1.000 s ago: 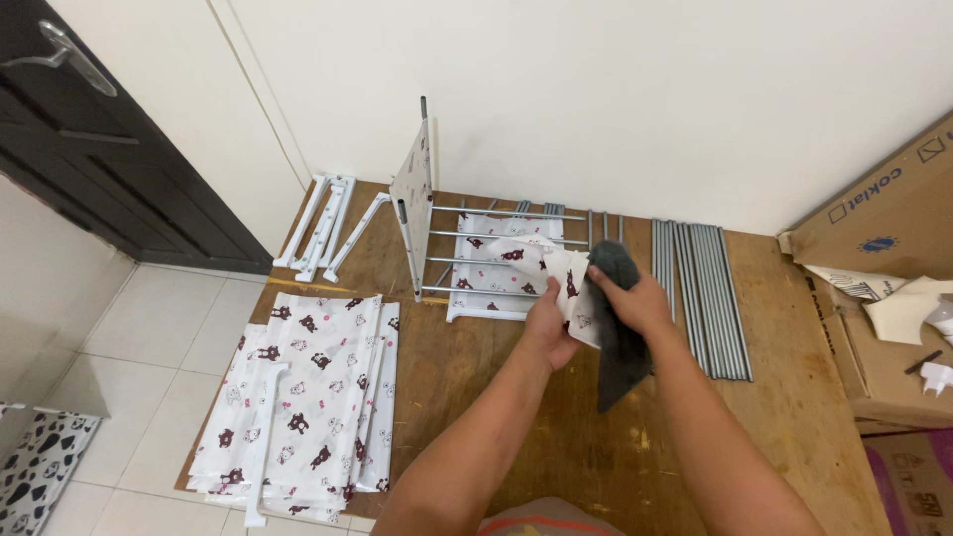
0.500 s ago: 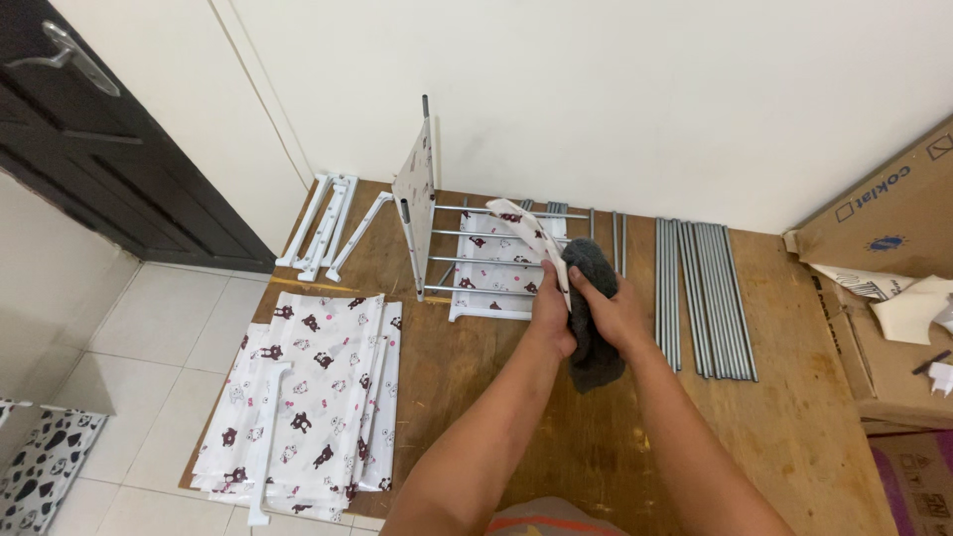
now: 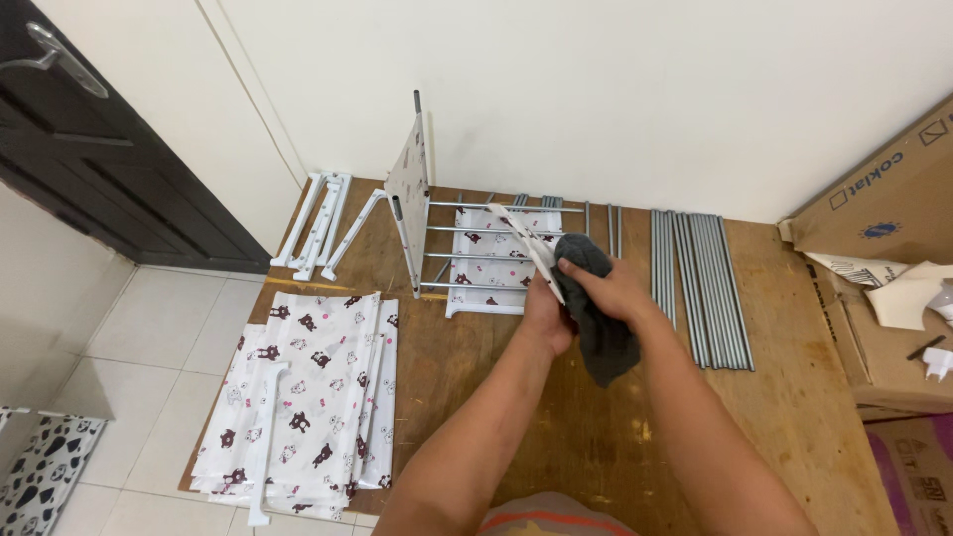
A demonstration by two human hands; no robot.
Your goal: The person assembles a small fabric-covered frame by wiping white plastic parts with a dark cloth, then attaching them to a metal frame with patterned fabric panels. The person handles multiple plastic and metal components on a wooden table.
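A wooden board [image 3: 596,437] lay on a pale tiled floor [image 3: 149,328] below a white wall, with a dark door [image 3: 89,149] in the upper left of the frame and a cardboard box [image 3: 884,199] at the right edge. Near the middle of the frame, the left hand [image 3: 548,316] gripped a white patterned panel [image 3: 524,244] by its lower end, the fingers closed around it, so the panel stood tilted and rose up to the left from the fist. The right hand [image 3: 608,288] was clenched on a dark grey cloth [image 3: 596,328]; the cloth was bunched under the fingertips against the panel, and the rest of it hung down below the palm. Just behind the hands stood a partly built rack [image 3: 417,199] with metal rods going to the right. A row of loose grey rods [image 3: 705,288] lay right of the hands, and a stack of patterned panels [image 3: 308,397] lay at the lower left. White plastic frames [image 3: 320,220] lay near the wall.
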